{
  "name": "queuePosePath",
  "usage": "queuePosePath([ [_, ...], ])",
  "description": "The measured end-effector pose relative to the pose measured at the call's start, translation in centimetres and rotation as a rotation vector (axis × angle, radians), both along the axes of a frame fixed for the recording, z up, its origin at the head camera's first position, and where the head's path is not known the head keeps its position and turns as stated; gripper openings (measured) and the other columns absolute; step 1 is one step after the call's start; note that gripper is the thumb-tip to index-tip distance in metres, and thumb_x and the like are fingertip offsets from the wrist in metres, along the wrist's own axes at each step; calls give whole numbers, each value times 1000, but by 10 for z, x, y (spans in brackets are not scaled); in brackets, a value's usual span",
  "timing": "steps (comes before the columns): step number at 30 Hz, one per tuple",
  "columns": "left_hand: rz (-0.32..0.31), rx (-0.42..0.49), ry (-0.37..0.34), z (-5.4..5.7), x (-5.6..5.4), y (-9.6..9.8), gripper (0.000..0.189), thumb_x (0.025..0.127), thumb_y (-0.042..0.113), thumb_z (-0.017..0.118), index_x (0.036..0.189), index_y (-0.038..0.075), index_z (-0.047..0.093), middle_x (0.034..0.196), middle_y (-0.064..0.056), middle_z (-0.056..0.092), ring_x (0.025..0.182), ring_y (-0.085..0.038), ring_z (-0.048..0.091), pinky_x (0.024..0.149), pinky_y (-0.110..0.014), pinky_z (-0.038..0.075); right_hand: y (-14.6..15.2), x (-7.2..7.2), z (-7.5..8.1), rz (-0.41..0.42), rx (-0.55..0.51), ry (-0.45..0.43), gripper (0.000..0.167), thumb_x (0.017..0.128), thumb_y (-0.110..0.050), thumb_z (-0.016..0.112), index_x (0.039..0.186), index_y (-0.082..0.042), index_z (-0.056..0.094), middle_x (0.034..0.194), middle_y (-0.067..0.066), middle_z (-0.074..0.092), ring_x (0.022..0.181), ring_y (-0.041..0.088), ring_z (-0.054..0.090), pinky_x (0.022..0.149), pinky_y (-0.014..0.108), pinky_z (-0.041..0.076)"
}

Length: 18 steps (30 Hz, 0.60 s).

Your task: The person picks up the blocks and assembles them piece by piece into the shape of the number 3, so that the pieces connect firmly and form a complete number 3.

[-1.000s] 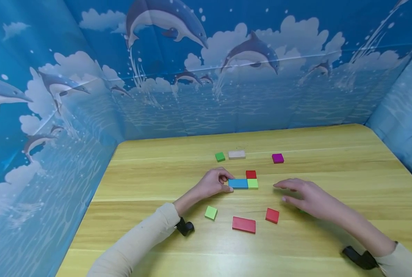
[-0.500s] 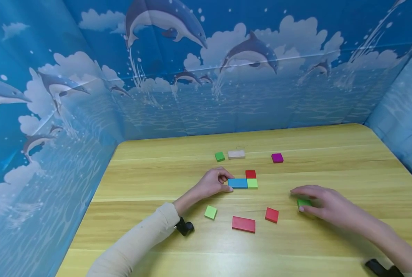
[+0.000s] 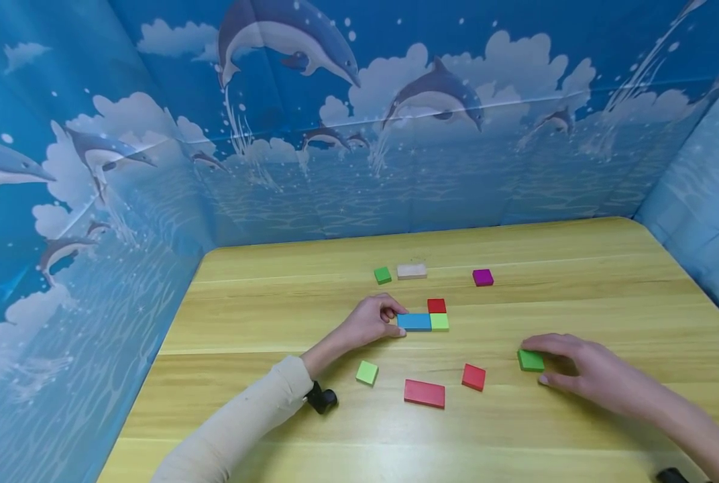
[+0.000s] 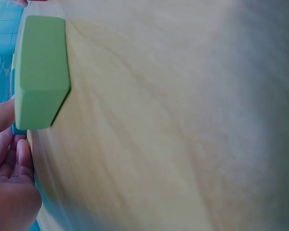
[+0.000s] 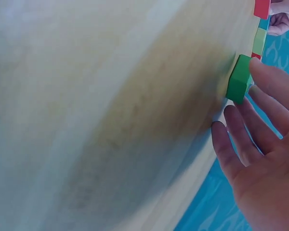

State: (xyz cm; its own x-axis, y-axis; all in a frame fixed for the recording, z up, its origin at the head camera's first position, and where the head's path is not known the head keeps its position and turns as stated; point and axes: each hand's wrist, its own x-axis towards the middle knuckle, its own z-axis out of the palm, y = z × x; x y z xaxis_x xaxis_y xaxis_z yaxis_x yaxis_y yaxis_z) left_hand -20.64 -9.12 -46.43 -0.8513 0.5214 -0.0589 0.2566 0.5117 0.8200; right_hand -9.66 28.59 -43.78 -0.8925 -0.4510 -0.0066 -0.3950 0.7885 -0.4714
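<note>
My left hand [image 3: 371, 320] pinches the left end of a blue rectangular block [image 3: 414, 323] between thumb and fingers. That block lies flush against a lime square block [image 3: 439, 322], and a red square block [image 3: 436, 306] adjoins the lime one's far side. To the right, my right hand [image 3: 589, 369] is at a green block [image 3: 530, 361] lying on the table. Its fingertips rest at the block's far edge, and the thumb is spread apart near the right corner. In the right wrist view, the fingers are loosely extended around the green block [image 5: 239, 79].
Nearer me lie a lime block [image 3: 367, 373], a long red block [image 3: 424, 394] and a red square block [image 3: 473, 377]. Farther back are a small green block [image 3: 382, 275], a whitish block [image 3: 411, 271] and a purple block [image 3: 483, 277]. A dolphin-print curtain [image 3: 359, 181] encloses the wooden table [image 3: 245, 288].
My right hand has moved right and toward me, from beside the joined blocks to the green block, which now shows fully. My left hand stays on the blue block.
</note>
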Motion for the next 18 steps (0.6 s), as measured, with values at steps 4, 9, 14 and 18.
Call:
queuePosePath([
  [4, 0, 14, -8, 0, 0, 0, 30, 80, 10, 83, 107, 8, 72, 92, -1, 58, 80, -13, 49, 72, -23, 44, 0, 1, -3, -9, 1, 0, 46, 82, -24, 81, 125, -21, 66, 123, -1, 63, 114, 28, 58, 90, 43, 49],
  [9, 0, 6, -7, 1, 1, 1, 30, 80, 11, 83, 108, 8, 72, 93, -2, 58, 80, -14, 49, 72, -24, 43, -1, 1, -5, -16, 3, 17, 45, 81, -18, 81, 123, -21, 67, 120, -3, 64, 111, 26, 59, 88, 42, 50],
  [14, -2, -9, -6, 0, 0, 1, 30, 80, 11, 83, 108, 9, 72, 92, -1, 58, 80, -12, 50, 72, -23, 44, -2, 1, -8, -17, 6, 46, 44, 80, -12, 81, 121, -20, 68, 118, -3, 65, 109, 24, 60, 87, 39, 51],
  [18, 1, -4, -1, 1, 1, 1, 30, 80, 10, 83, 108, 8, 72, 93, -2, 58, 80, -13, 49, 72, -23, 43, -4, 0, -9, -13, 4, 61, 44, 80, -11, 80, 121, -20, 68, 117, -4, 65, 108, 23, 61, 87, 39, 51],
])
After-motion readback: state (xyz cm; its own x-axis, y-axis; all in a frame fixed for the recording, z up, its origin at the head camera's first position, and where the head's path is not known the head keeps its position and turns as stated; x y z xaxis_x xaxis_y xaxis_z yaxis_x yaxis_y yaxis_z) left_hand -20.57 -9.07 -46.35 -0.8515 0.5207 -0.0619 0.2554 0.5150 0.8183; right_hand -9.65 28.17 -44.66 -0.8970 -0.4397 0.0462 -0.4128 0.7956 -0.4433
